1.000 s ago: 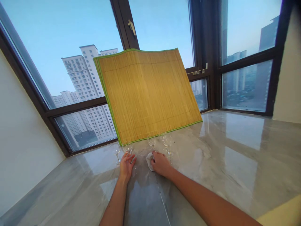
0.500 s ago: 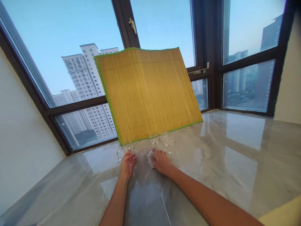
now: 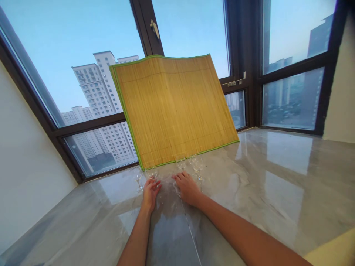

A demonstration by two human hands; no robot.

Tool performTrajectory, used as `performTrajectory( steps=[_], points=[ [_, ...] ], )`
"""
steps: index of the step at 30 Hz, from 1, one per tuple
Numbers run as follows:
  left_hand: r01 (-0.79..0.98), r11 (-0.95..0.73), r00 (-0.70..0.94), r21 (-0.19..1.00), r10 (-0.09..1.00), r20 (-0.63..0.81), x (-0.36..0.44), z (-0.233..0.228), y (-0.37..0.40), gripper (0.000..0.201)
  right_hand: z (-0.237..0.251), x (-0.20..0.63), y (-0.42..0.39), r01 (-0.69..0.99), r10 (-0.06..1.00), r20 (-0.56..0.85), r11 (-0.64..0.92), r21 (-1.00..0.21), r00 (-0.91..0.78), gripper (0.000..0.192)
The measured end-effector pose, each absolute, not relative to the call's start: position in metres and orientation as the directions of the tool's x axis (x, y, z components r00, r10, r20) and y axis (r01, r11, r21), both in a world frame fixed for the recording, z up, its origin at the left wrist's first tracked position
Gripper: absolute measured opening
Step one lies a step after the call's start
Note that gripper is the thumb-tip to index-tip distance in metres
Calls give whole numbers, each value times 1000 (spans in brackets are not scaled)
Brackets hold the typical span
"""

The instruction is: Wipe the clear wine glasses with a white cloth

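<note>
Careful: your right hand (image 3: 188,187) presses a cloth (image 3: 176,186) flat, your left hand (image 3: 150,191) lies open, both just before the glasses (image 3: 180,164); a wide wipe could topple them.

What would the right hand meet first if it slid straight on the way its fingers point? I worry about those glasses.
Likely the small stemmed glass just beyond the right hand, with the bamboo mat behind it; depth is hard to judge.

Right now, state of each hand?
Left hand: open, flat on the marble counter, fingertips by a small stemmed glass, holding nothing.
Right hand: palm down, pressing a white cloth that barely shows beneath it.
</note>
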State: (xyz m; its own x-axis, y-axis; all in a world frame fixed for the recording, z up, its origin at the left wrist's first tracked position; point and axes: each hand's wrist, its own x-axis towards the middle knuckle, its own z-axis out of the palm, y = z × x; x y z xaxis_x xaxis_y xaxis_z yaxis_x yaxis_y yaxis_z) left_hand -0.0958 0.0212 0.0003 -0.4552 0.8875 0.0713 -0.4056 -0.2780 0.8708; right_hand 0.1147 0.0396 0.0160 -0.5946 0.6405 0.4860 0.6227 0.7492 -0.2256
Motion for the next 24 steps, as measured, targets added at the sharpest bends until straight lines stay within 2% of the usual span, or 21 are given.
performTrajectory(
  steps=[4, 9, 12, 15, 19, 24],
  points=[
    [-399, -284, -456, 872, 887, 81, -95, 0, 21, 39, 12, 116, 40, 615, 666, 458, 737, -280, -589, 49],
    [-395, -281, -454, 875, 887, 80, -95, 0, 21, 39, 4, 117, 42, 639, 728, 350, 685, -349, -590, 82],
    [-391, -276, -447, 878, 891, 81, -96, -1, 21, 39, -1, 116, 47, 671, 749, 314, 662, -334, -584, 80],
    [-392, -279, -451, 876, 889, 82, -96, -1, 22, 37, -4, 116, 51, 672, 731, 346, 680, -294, -588, 78],
    [-392, -280, -465, 876, 882, 74, -96, -2, 23, 39, -6, 117, 54, 653, 698, 366, 711, -259, -615, 86],
    [-373, -270, -452, 887, 888, 81, -96, -2, 24, 40, 0, 118, 50, 640, 693, 357, 718, -272, -626, 91]
  ],
)
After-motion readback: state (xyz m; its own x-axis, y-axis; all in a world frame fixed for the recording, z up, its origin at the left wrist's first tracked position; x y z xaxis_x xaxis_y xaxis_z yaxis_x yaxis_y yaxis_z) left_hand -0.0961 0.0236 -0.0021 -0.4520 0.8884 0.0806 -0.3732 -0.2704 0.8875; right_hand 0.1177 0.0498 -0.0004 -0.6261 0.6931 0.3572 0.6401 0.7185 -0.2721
